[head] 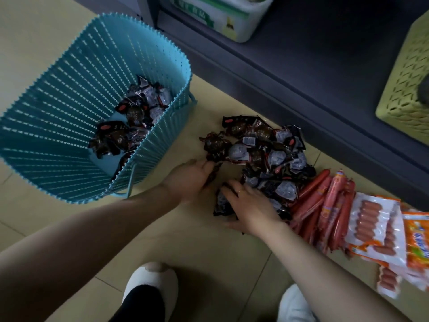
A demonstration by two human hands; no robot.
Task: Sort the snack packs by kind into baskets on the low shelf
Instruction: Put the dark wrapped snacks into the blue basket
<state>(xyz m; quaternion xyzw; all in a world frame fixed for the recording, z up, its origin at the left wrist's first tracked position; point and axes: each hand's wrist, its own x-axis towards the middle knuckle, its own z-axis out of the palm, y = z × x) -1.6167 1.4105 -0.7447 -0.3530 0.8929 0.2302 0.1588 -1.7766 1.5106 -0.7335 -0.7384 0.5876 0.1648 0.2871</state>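
On the pale tiled floor (209, 252), in front of the dark low shelf (301, 73), lies a heap of small dark foil snack packs (267, 156), and both hands work its near edge. The left hand (190, 180) reaches in from the basket side, its fingers curled round a pack or two at the heap's left fringe, likely because that side gives the shortest carry to the basket. The right hand (250, 205) lies palm down on the packs nearest the person, fingers spread and bent over them with a ring on one finger, apparently raking them together; whether it pinches any of them I cannot tell.

The tall blue slatted plastic basket (69, 112) stands on the floor just left of the heap, tilted open toward the person, and already holds dark packs of the same kind, roughly ten, though they overlap too much for a sure count. The heap on the floor has well over twenty.

Right of the heap, touching it, lies a sheaf of red sausage sticks (325, 205), a dozen or more, then about four white-and-orange printed sausage bags (376, 228). These seem parked by kind for later baskets.

On the shelf stand one pale green lattice basket (399, 94) and one white tub with a green label (220, 17).
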